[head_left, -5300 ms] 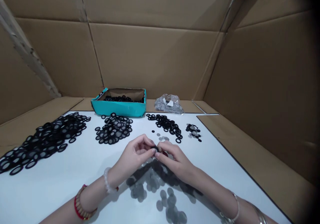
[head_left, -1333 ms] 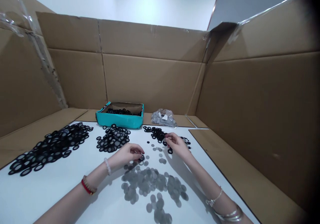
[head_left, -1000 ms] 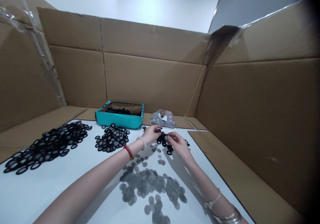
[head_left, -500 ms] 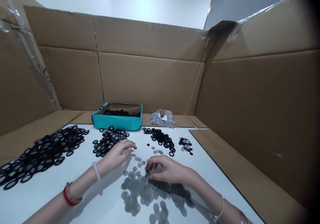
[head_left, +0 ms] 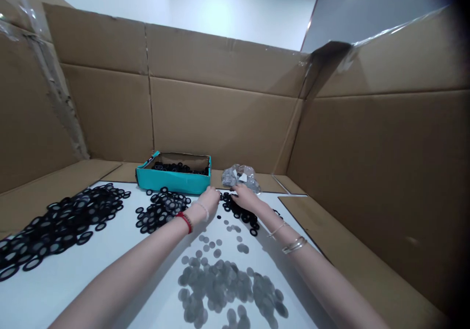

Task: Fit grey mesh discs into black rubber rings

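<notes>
White tabletop point(head_left: 73, 270) ends just past both hands; left hand point(head_left: 208, 199) and right hand point(head_left: 244, 197), fingers curled, sit beside black rings point(head_left: 238, 212); whether either holds one, cannot tell.

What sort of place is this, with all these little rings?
Probably a makeshift hand-assembly bench: a white table inside cardboard walls, with heaped black rings and grey discs sorted into piles.

We got bright, even light from above, soft shadows beside the forearms point(head_left: 128, 263) on the white table point(head_left: 73, 290), faint glare there, a dark top-right corner, cardboard walls point(head_left: 367, 172) bowed toward the edges, and little blur.
</notes>
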A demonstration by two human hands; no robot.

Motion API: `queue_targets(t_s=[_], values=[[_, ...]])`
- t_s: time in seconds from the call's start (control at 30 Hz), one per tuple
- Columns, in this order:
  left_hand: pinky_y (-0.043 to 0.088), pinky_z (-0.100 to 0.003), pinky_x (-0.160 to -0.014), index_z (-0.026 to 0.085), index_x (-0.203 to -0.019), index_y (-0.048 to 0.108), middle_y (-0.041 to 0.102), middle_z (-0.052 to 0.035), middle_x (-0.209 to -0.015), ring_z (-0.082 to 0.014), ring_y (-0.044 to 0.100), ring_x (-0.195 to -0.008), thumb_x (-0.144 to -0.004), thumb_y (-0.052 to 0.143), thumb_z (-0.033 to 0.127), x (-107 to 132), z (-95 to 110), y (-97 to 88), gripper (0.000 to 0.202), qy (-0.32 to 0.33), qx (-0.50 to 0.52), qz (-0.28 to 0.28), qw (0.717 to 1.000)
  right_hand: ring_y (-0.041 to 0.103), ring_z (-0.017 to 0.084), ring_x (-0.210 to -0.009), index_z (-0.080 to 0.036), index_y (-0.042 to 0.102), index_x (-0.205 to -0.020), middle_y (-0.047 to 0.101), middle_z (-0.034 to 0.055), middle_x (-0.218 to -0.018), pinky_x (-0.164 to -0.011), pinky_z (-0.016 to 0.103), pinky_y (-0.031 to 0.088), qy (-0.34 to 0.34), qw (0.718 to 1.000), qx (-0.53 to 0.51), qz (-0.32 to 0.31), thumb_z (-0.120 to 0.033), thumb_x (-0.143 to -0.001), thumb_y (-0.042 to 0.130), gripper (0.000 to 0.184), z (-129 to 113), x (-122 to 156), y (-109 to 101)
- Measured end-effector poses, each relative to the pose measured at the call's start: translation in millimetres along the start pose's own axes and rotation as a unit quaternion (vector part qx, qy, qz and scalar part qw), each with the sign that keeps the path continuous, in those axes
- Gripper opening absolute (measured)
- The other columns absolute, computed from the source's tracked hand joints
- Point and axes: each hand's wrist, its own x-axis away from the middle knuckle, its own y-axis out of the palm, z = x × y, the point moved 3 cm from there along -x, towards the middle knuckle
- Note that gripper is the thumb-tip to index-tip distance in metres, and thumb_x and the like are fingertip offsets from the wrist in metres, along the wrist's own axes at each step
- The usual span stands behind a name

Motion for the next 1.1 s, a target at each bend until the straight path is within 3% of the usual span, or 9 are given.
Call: queue_targets(t_s=[0.1, 0.23, 0.43, 0.5, 0.57, 0.63, 0.77, 0.87, 1.1], values=[[0.049, -0.038, -0.081, 0.012, -0.110, 0.054, 0.056, -0.0110, -0.112, -0.0205, 0.058, -0.095, -0.085, 0.054, 0.027, -19, 2, 12.6, 0.029, -0.025, 0.006, -0.017, 1.000, 0.046, 0.027, -0.102, -0.012, 0.060, -0.100, 0.056, 0.0143, -0.103, -0.085, 0.035, 0.034, -0.015, 1.000, 0.016, -0.006, -0.017, -0.081, 0.051, 0.022, -13, -2, 0], [0.049, -0.039, -0.080, 0.015, -0.111, 0.053, 0.056, -0.0084, -0.112, -0.0202, 0.058, -0.095, -0.086, 0.052, 0.028, -15, -4, 12.8, 0.028, -0.048, 0.042, -0.025, 0.998, 0.045, 0.026, -0.102, -0.012, 0.060, -0.097, 0.055, 0.0138, -0.103, -0.084, 0.034, 0.033, -0.054, 0.998, -0.001, -0.028, -0.019, -0.083, 0.049, 0.019, -35, 22, -8], [0.045, -0.037, -0.087, 0.011, -0.103, 0.056, 0.058, -0.0151, -0.111, -0.0254, 0.056, -0.103, -0.079, 0.058, 0.020, 32, 0, -30.6, 0.025, -0.065, 0.150, -0.003, 0.987, 0.054, 0.013, -0.061, -0.020, 0.064, -0.081, 0.061, 0.0000, -0.074, -0.052, 0.020, 0.036, -0.132, 0.971, -0.083, -0.181, -0.033, -0.073, 0.065, 0.015, -64, 85, -16], [0.050, -0.032, -0.077, 0.012, -0.101, 0.057, 0.063, -0.0133, -0.106, -0.0236, 0.063, -0.091, -0.077, 0.057, 0.023, 56, 4, -45.4, 0.027, -0.065, 0.209, -0.026, 0.975, 0.053, 0.013, -0.059, -0.020, 0.063, -0.087, 0.061, -0.0002, -0.076, -0.046, 0.019, 0.033, -0.161, 0.945, -0.137, -0.247, -0.040, -0.063, 0.074, 0.033, -73, 103, -11], [0.052, -0.027, -0.064, 0.012, -0.096, 0.059, 0.069, -0.0090, -0.090, -0.0196, 0.067, -0.073, -0.078, 0.053, 0.026, 80, 7, -53.5, 0.023, -0.066, 0.269, -0.070, 0.958, 0.052, 0.014, -0.060, -0.019, 0.062, -0.085, 0.060, 0.0008, -0.076, -0.046, 0.019, 0.032, -0.157, 0.948, -0.158, -0.225, -0.037, -0.062, 0.074, 0.032, -78, 113, -8], [0.052, -0.027, -0.063, 0.012, -0.094, 0.059, 0.070, -0.0066, -0.078, -0.0184, 0.068, -0.068, -0.080, 0.051, 0.028, 101, 8, -54.0, 0.023, -0.075, 0.344, -0.104, 0.930, 0.052, 0.014, -0.061, -0.018, 0.062, -0.084, 0.060, 0.0012, -0.075, -0.048, 0.019, 0.033, -0.145, 0.949, -0.179, -0.216, -0.031, -0.069, 0.069, 0.021, -80, 117, -5], [0.051, -0.029, -0.070, 0.012, -0.091, 0.059, 0.067, -0.0046, -0.074, -0.0166, 0.066, -0.068, -0.072, 0.062, 0.030, 124, 7, -38.2, 0.026, -0.147, 0.578, -0.110, 0.795, 0.055, 0.013, -0.061, -0.018, 0.062, -0.088, 0.062, 0.0009, -0.074, -0.049, 0.019, 0.038, -0.128, 0.928, -0.247, -0.248, -0.022, -0.076, 0.060, 0.013, -79, 118, -1], [0.049, -0.030, -0.075, 0.013, -0.092, 0.060, 0.066, -0.0041, -0.075, -0.0152, 0.065, -0.070, -0.071, 0.066, 0.029, 129, 9, -28.6, 0.028, -0.174, 0.651, -0.110, 0.731, 0.057, 0.014, -0.066, -0.018, 0.063, -0.088, 0.064, 0.0012, -0.076, -0.055, 0.020, 0.041, -0.119, 0.911, -0.308, -0.248, -0.020, -0.081, 0.052, 0.013, -77, 116, -3], [0.048, -0.031, -0.077, 0.015, -0.094, 0.059, 0.066, -0.0056, -0.084, -0.0183, 0.066, -0.079, -0.070, 0.068, 0.031, 136, 16, -31.2, 0.031, -0.223, 0.673, -0.046, 0.704, 0.056, 0.014, -0.070, -0.017, 0.056, -0.101, 0.060, 0.0020, -0.078, -0.062, 0.024, 0.042, -0.019, 0.846, -0.521, -0.109, -0.033, -0.078, 0.060, 0.028, -72, 106, 2]])
